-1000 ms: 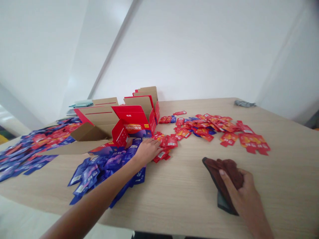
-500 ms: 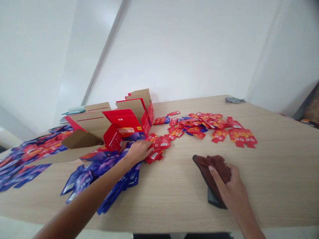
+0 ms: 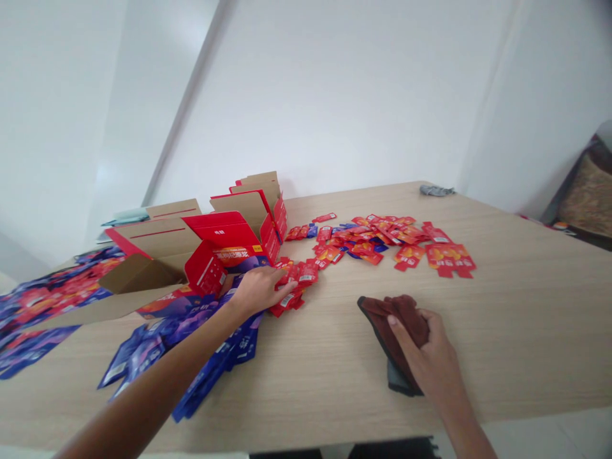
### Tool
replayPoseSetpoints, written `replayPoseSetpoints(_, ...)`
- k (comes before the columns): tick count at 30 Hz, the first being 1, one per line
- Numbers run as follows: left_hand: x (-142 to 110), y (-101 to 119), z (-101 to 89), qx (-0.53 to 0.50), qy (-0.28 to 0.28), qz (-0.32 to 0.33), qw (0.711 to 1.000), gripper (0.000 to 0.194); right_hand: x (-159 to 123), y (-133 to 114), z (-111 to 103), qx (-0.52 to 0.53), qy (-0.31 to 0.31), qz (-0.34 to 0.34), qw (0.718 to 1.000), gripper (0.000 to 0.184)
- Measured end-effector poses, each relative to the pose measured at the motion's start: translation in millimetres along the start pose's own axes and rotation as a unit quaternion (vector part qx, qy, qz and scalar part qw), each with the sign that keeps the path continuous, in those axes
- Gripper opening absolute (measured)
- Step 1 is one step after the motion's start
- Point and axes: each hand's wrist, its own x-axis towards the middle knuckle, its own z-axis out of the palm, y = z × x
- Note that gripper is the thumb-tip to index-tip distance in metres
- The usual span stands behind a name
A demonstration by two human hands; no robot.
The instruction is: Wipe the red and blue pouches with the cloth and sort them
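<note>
Pale wood-grain table (image 3: 329, 370) under both hands. Open red cardboard boxes with tan insides (image 3: 220, 229) stand just beyond and left of my left hand (image 3: 258, 290). Glossy blue-purple pouches (image 3: 184, 322) lie heaped below that forearm. My right hand (image 3: 433, 357) has the folded dark-brown cloth with black edging (image 3: 406, 308) pinched, thumb against fingers. Left fingers curl at the small flat red packets (image 3: 306, 274), piled just right of them; can't tell if they grip any.
</note>
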Motion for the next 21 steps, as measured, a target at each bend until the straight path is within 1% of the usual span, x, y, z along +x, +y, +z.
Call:
replayPoseSetpoints(3, 21, 22, -11.0, -0.017, 0.023, 0.038, 0.999, 0.047, -6, -6, -4, 0.018, -0.011, -0.021, 1.0, 0.06)
replayPoseSetpoints(5, 44, 44, -11.8, -0.027, 0.028, 0.071, 0.997, 0.044, -11, -9, -6, 0.044, -0.025, -0.047, 0.998, 0.055)
replayPoseSetpoints(6, 57, 57, -9.2, -0.031, 0.028, 0.089, 0.995, 0.042, -12, -10, -6, 0.054, -0.034, -0.06, 0.996, 0.053)
replayPoseSetpoints(8, 84, 84, 2.3, -0.035, 0.02, 0.125, 0.991, 0.036, -13, -8, -7, 0.066, -0.062, -0.082, 0.993, 0.049)
replayPoseSetpoints(11, 124, 121, 30.8, -0.03, 0.002, 0.172, 0.985, 0.026, -11, -4, -5, 0.081, -0.119, -0.106, 0.984, 0.045)
replayPoseSetpoints(13, 146, 140, 51.4, -0.023, 0.0, 0.185, 0.982, 0.028, -9, -1, -4, 0.099, -0.145, -0.12, 0.977, 0.042)
replayPoseSetpoints(15, 164, 153, 69.2, -0.014, 0.005, 0.184, 0.983, 0.037, -9, -2, -3, 0.113, -0.153, -0.13, 0.973, 0.04)
replayPoseSetpoints(17, 178, 162, 82.5, -0.003, 0.011, 0.18, 0.984, 0.039, -11, -4, -2, 0.121, -0.148, -0.133, 0.973, 0.038)
replayPoseSetpoints(21, 197, 173, 96.7, 0.018, 0.011, 0.182, 0.983, 0.034, -14, -7, -4, 0.122, -0.161, -0.132, 0.971, 0.035)
